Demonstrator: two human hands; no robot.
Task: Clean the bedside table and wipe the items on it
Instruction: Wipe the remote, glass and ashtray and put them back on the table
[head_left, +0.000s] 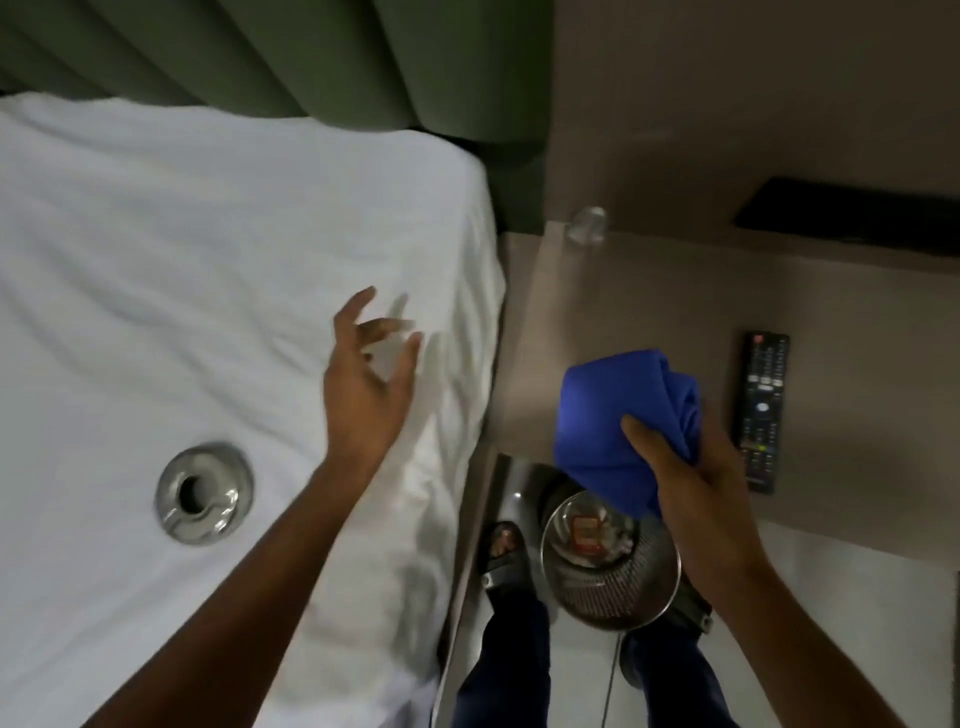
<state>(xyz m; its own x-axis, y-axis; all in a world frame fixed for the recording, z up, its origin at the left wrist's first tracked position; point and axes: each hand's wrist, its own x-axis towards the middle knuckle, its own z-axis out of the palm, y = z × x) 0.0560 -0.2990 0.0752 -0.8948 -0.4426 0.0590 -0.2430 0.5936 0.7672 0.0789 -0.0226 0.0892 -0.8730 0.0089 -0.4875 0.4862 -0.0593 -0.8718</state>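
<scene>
Right hand (691, 467) grip closed around bunched blue cloth (618, 415), held over bedside surface (649, 301). Left hand (363, 384) over white bed (208, 260), fingers spread, holding nothing. Remote (761, 410) lies on surface right of cloth, glass (587, 224) at far corner. Steel ashtray (204, 492) on bed, metal bin (610, 561) on floor below cloth

No text, brand or number can be read anywhere. The remote control (761, 410), lying near the right edge of the bedside table (649, 312), carries rows of buttons whose markings are too small and blurred to make out. A red-and-white packet (587, 532) inside the metal mesh bin (610, 564) shows print, also illegible.
</scene>
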